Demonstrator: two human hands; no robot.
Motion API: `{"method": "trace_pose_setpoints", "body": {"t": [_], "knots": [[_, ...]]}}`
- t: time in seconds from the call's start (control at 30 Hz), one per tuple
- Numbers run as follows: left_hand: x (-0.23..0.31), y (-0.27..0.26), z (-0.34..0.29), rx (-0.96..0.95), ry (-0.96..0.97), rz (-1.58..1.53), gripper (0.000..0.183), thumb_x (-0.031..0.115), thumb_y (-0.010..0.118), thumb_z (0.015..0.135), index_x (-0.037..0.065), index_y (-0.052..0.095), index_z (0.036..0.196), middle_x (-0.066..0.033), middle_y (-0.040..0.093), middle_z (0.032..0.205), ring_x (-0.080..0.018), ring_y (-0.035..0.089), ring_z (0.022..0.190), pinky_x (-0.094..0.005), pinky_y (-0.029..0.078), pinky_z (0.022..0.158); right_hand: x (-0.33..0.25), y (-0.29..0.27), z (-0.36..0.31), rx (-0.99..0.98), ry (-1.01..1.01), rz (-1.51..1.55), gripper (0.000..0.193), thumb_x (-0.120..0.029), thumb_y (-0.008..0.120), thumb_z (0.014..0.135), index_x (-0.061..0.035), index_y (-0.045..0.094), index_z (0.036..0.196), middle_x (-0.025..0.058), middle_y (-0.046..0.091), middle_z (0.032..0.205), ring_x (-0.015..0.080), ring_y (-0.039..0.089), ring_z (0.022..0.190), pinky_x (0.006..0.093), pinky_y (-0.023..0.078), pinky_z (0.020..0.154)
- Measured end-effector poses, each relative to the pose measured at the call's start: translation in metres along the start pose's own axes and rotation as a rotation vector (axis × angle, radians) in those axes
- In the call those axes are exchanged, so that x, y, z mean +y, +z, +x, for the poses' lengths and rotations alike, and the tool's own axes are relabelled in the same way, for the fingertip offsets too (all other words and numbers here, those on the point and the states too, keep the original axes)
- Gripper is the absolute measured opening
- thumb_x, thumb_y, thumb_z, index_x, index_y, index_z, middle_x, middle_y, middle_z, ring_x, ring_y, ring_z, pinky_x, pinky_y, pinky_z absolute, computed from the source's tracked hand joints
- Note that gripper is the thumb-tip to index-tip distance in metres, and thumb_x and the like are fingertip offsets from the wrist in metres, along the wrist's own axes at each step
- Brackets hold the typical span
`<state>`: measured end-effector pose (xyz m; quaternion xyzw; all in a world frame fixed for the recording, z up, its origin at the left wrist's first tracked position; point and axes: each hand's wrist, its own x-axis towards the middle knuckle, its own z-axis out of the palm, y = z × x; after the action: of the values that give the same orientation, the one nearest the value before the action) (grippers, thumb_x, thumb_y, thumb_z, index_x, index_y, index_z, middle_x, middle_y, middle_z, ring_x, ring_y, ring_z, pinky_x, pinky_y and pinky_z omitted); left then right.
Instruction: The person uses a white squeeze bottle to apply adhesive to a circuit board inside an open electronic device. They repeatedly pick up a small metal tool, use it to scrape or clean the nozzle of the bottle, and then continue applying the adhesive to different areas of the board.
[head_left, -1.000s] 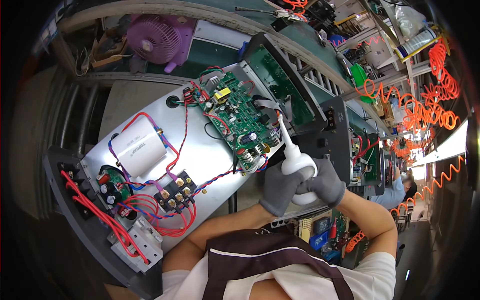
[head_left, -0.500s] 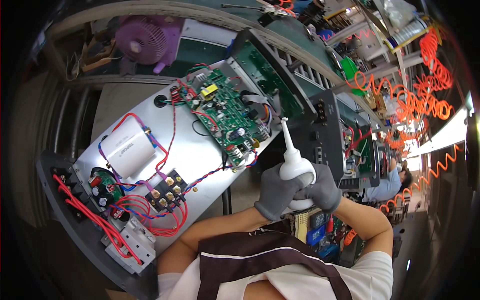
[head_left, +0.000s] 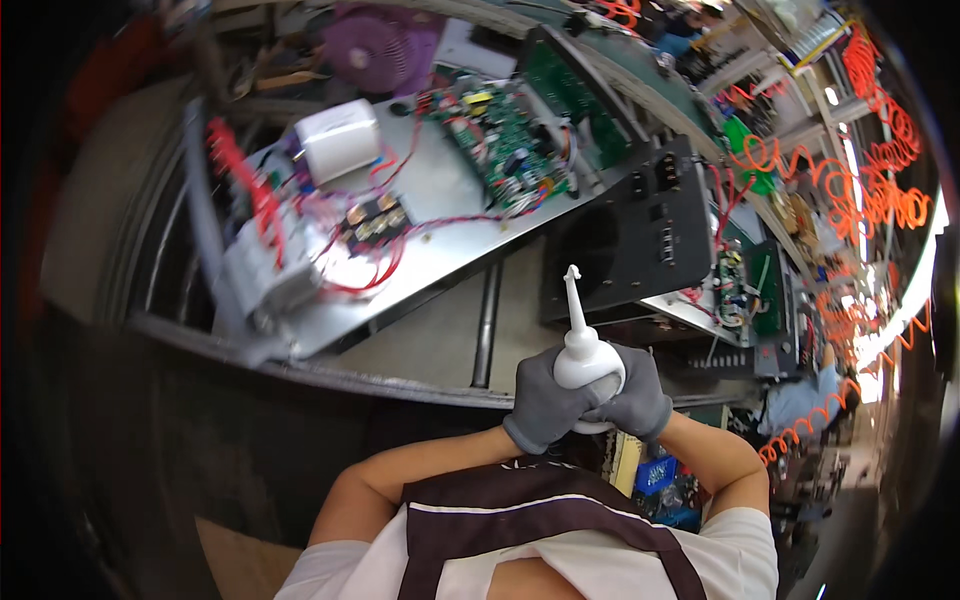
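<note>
Both gray-gloved hands are wrapped around a white squeeze bottle (head_left: 590, 362) with a long narrow nozzle pointing up and away. My left hand (head_left: 545, 402) grips its left side, and my right hand (head_left: 637, 392) closes on the right side. A little white paste sits at the nozzle's tip, touching nothing. Ahead and left lies an opened metal chassis (head_left: 440, 255) carrying a green circuit board (head_left: 510, 150), a white cylindrical capacitor (head_left: 340, 140) and a dark terminal block (head_left: 375, 222) with red wires. Beyond the nozzle stands a black panel (head_left: 620, 245).
A second opened unit (head_left: 735, 285) stands at the right. A purple fan (head_left: 378, 48) is at the far left. Coiled orange hoses (head_left: 880, 200) hang at right, near a person in light blue (head_left: 800, 405). Blue boxes (head_left: 655, 475) lie beside my right forearm. The line has a metal rail (head_left: 400, 388).
The view has shifted, so the chassis now appears farther from my hands, up and away. The nozzle, earlier beside the circuit board's end, now points toward the black panel. Both hands keep their grip.
</note>
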<state>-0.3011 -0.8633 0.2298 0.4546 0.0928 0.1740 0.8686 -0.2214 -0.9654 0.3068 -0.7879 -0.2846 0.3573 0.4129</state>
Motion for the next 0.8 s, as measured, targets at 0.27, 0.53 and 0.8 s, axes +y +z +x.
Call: {"method": "trace_pose_setpoints", "body": {"t": [0.27, 0.53, 0.8], "knots": [[0.028, -0.050, -0.108, 0.337, 0.178, 0.080, 0.029, 0.011, 0.075, 0.069, 0.002, 0.061, 0.092, -0.0044, 0.065, 0.086, -0.0096, 0.061, 0.077, -0.0255, 0.050, 0.070, -0.005, 0.093, -0.004, -0.296, -0.263, -0.192, 0.048, -0.027, 0.078, 0.053, -0.0020, 0.062, 0.090, 0.0148, 0.062, 0.078, 0.0271, 0.062, 0.070, 0.0348, 0.047, 0.065], [0.052, -0.154, -0.169, 0.691, 0.171, -0.045, 0.034, 0.009, 0.071, 0.071, 0.000, 0.059, 0.102, -0.0046, 0.063, 0.092, -0.0110, 0.060, 0.082, -0.0260, 0.050, 0.070, -0.049, 0.229, 0.038, -0.481, -0.294, -0.326, 0.043, -0.028, 0.075, 0.057, -0.0032, 0.060, 0.089, 0.0155, 0.062, 0.080, 0.0305, 0.061, 0.074, 0.0363, 0.047, 0.067], [0.128, -0.343, -0.153, 0.808, 0.042, -0.141, 0.028, 0.008, 0.067, 0.074, -0.001, 0.060, 0.100, -0.0045, 0.063, 0.089, -0.0118, 0.060, 0.075, -0.0253, 0.049, 0.065, -0.064, 0.402, 0.140, -0.417, -0.218, 0.220, 0.057, -0.021, 0.072, 0.071, 0.0001, 0.048, 0.119, 0.0106, 0.058, 0.107, 0.0153, 0.055, 0.097, 0.0305, 0.044, 0.084]]}}
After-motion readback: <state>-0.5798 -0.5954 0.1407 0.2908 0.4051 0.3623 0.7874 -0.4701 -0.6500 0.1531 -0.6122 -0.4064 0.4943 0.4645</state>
